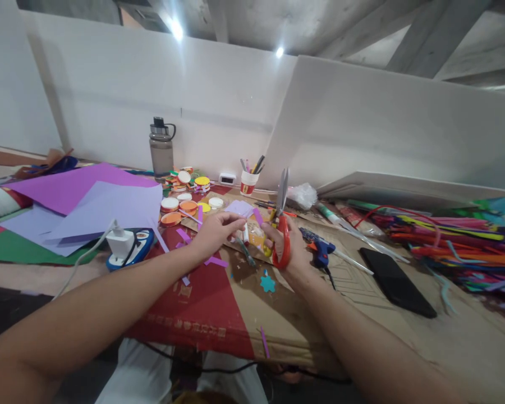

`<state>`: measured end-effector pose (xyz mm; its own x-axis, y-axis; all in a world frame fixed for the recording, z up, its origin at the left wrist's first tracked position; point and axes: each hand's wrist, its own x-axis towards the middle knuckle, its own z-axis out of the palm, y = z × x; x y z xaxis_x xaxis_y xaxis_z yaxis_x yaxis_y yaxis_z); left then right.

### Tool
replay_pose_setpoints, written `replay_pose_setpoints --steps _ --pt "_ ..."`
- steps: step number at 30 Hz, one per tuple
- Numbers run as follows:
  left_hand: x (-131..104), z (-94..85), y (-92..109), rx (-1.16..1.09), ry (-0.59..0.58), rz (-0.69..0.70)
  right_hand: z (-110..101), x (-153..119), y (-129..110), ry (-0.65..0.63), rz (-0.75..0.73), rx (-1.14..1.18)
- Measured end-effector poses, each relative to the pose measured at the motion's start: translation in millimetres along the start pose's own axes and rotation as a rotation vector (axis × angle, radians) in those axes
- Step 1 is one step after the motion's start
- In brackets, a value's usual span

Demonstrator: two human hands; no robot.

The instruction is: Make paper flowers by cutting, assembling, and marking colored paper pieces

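Red-handled scissors (282, 241) are held in my right hand (292, 247), with the metal blades pointing up and slightly apart. My left hand (219, 231) is closed in a pinch just left of them, over the cardboard; what its fingertips hold is too small to make out. Below and between the hands lies a teal flower-shaped piece (267, 283). Purple paper strips (216, 261) are scattered under and beside my left hand. A blue glue gun (321, 250) rests to the right of my right hand.
A power strip (128, 249) and purple sheets (109, 207) lie left. Round lids (170, 219), a bottle (161, 151) and a pen cup (249, 183) stand behind. On the right are a black phone (398, 282) and colourful pipe cleaners (467, 241).
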<state>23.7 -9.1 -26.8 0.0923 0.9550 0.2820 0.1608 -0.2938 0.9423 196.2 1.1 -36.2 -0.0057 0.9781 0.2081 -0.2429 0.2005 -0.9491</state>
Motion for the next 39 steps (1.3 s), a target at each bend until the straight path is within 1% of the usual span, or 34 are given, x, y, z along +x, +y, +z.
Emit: replay_pose_setpoints --steps 3,6,9,11,14,18,21,24,27,30,35,39 --pt "1.7 3.7 -5.8 -0.151 0.016 -0.039 5.1 -2.7 -1.4 -0.035 0.092 0.09" --pt "1.1 6.4 -5.7 -0.233 0.033 -0.082 8.1 -6.2 -0.7 -0.042 0.118 0.066" --pt "-0.8 7.7 -1.6 -0.247 0.003 -0.092 10.5 -10.6 -0.6 -0.058 0.156 0.025" --pt "-1.6 8.4 0.4 -0.257 -0.018 -0.092 12.3 -13.2 -1.1 -0.085 0.161 0.01" --pt "-1.7 9.6 1.7 -0.292 -0.006 -0.097 14.2 -14.9 -1.9 -0.111 0.139 0.008" --pt "-1.8 11.0 4.2 -0.393 0.029 -0.14 14.3 -14.5 -3.2 -0.091 0.131 0.02" --pt "-2.7 11.6 6.9 -0.467 0.002 -0.178 13.4 -15.2 -4.5 -0.09 0.144 0.033" --pt "-3.4 11.8 8.0 -0.473 -0.02 -0.209 12.9 -16.0 -4.5 -0.087 0.142 0.031" --pt "-2.9 11.7 7.1 -0.457 0.009 -0.211 13.4 -14.9 -2.6 -0.115 0.15 0.035" --pt "-1.3 10.9 5.4 -0.452 0.043 -0.182 13.7 -12.0 -0.1 -0.153 0.153 0.083" --pt "1.0 9.7 3.2 -0.486 0.094 -0.189 10.3 -8.3 0.7 -0.116 0.159 0.081" --pt "1.1 9.4 0.9 -0.465 0.083 -0.185 8.2 -9.5 -1.8 -0.094 0.149 0.022"
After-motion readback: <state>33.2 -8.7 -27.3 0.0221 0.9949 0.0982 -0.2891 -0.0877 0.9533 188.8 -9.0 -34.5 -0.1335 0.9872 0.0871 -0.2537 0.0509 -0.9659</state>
